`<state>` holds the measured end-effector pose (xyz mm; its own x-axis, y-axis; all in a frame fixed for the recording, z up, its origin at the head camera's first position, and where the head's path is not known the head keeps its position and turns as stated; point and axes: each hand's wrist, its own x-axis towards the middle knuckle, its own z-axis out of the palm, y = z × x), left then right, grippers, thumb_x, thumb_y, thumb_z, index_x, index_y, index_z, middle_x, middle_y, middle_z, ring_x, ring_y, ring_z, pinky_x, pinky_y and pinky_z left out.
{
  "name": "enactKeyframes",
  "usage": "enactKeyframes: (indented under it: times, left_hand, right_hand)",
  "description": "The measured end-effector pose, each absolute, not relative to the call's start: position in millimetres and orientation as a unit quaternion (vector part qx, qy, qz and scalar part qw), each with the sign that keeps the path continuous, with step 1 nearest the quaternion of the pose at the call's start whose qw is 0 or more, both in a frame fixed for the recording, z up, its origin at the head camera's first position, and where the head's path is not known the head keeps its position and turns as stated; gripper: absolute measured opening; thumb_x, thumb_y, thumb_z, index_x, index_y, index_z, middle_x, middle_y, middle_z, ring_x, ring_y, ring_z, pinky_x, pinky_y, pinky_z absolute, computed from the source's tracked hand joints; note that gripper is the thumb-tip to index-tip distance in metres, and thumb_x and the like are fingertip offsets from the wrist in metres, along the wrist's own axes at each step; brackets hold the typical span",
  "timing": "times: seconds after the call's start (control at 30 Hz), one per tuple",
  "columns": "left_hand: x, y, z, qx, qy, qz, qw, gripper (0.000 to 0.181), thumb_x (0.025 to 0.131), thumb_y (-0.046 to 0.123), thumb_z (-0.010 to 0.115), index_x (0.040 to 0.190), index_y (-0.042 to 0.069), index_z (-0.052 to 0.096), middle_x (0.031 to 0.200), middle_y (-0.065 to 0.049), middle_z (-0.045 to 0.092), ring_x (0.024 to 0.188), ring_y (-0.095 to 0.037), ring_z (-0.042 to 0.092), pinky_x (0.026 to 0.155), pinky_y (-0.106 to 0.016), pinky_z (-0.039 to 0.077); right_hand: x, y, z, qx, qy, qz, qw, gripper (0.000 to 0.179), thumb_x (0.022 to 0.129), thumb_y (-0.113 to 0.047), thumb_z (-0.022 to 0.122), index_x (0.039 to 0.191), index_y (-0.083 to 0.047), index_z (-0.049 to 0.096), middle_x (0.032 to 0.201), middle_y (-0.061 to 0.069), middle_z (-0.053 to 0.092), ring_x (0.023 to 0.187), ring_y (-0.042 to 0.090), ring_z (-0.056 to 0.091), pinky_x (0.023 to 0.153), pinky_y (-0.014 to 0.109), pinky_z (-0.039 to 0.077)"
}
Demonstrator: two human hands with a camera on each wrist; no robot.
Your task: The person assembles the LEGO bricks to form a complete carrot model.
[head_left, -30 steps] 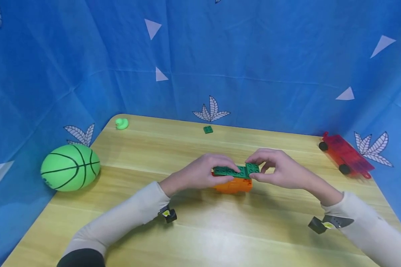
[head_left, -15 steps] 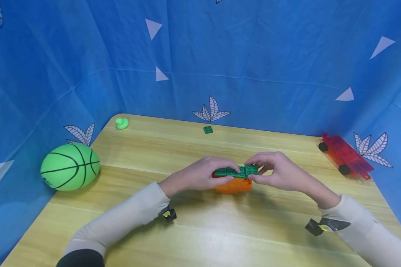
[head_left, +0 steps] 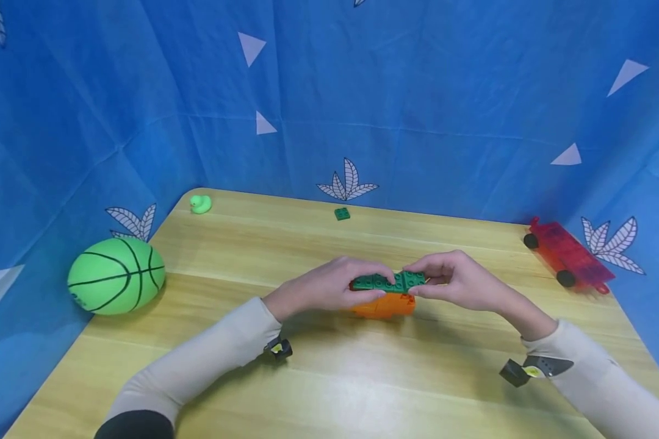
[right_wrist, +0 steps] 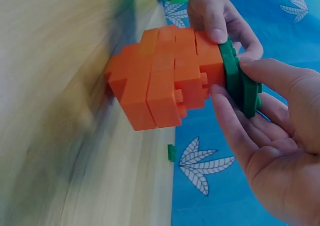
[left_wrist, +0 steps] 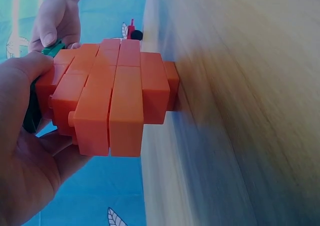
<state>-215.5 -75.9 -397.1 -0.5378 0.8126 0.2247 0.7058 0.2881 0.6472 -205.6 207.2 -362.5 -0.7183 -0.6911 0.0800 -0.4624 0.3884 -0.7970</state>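
Note:
A stepped build of orange toy building bricks (head_left: 383, 306) stands on the table, narrow at its base. Green studded plates (head_left: 374, 281) lie across its top. My left hand (head_left: 337, 285) grips the upper part from the left, a fingertip on the green plates; in the left wrist view, thumb and fingers lie either side of the orange bricks (left_wrist: 102, 98). My right hand (head_left: 461, 281) pinches a green plate (head_left: 414, 279) at the right end of the top. This end plate (right_wrist: 249, 93) overhangs the orange bricks in the right wrist view. How firmly it is seated I cannot tell.
A loose small green plate (head_left: 342, 213) lies near the table's back edge. A green toy duck (head_left: 200, 204) sits at the back left, a green ball (head_left: 116, 275) at the left edge. A red wheeled toy car (head_left: 568, 256) rests at the right. Blue cloth (head_left: 329, 79) encloses the table.
My right hand and the green plate it pinches have shifted slightly down and left, level with the other green plates. The left hand has hardly moved.

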Motion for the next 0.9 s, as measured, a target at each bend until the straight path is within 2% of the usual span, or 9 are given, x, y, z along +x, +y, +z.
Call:
enactKeyframes:
  times: [0.33,0.5,0.57,0.7,0.77,0.9]
  left_hand:
    - [-214.2,-75.3,-397.4,0.472,0.797,0.368,0.081,0.025,0.105,0.029,0.060,0.129,0.022,0.063,0.090,0.009,0.064,0.065,-0.005,0.049,0.058,-0.019,0.043]
    - [-214.9,-74.4,-397.1,0.469,0.795,0.376,0.084,0.025,0.104,0.029,0.061,0.129,0.023,0.064,0.099,0.010,0.069,0.069,-0.005,0.053,0.062,-0.018,0.048]
    - [-215.7,-74.6,-394.2,0.468,0.795,0.376,0.092,0.030,0.103,0.031,0.063,0.133,0.026,0.064,0.111,0.010,0.071,0.077,-0.004,0.058,0.069,-0.019,0.053]
    - [-222.9,-79.1,-380.4,0.447,0.804,0.374,0.118,0.049,0.101,0.045,0.063,0.147,0.036,0.052,0.137,0.011,0.064,0.110,-0.005,0.064,0.097,-0.030,0.057]
    - [-233.9,-84.5,-372.5,0.421,0.820,0.372,0.114,0.054,0.101,0.049,0.062,0.151,0.036,0.047,0.141,0.009,0.062,0.121,-0.008,0.062,0.105,-0.037,0.053]
    - [-273.7,-101.3,-368.1,0.334,0.878,0.336,0.068,0.048,0.104,0.047,0.056,0.148,0.028,0.053,0.138,0.001,0.064,0.127,-0.018,0.060,0.109,-0.045,0.050]
  right_hand:
    - [-207.0,207.4,-363.1,-0.348,0.809,-0.449,0.152,0.033,0.091,-0.003,0.076,0.123,0.005,0.070,0.112,0.018,0.077,0.092,0.008,0.076,0.084,0.023,0.061]
    - [-204.5,203.0,-365.4,-0.347,0.836,-0.411,0.113,0.031,0.090,-0.010,0.079,0.120,-0.006,0.072,0.111,0.008,0.077,0.095,0.006,0.072,0.082,0.024,0.062]
    - [-203.2,200.7,-366.7,-0.352,0.846,-0.390,0.088,0.030,0.089,-0.014,0.081,0.119,-0.011,0.073,0.110,0.003,0.077,0.095,0.007,0.071,0.078,0.026,0.062]
    - [-200.1,196.9,-369.6,-0.360,0.863,-0.354,0.023,0.035,0.087,-0.020,0.084,0.120,-0.015,0.073,0.113,0.000,0.077,0.100,0.015,0.071,0.078,0.028,0.062]
    - [-198.8,194.5,-371.4,-0.366,0.866,-0.341,-0.006,0.039,0.085,-0.021,0.085,0.122,-0.016,0.073,0.117,0.001,0.076,0.104,0.018,0.071,0.080,0.031,0.062]
    - [-197.5,186.3,-374.9,-0.395,0.860,-0.321,-0.049,0.048,0.083,-0.021,0.087,0.128,-0.018,0.071,0.127,0.004,0.073,0.118,0.023,0.069,0.094,0.043,0.060]
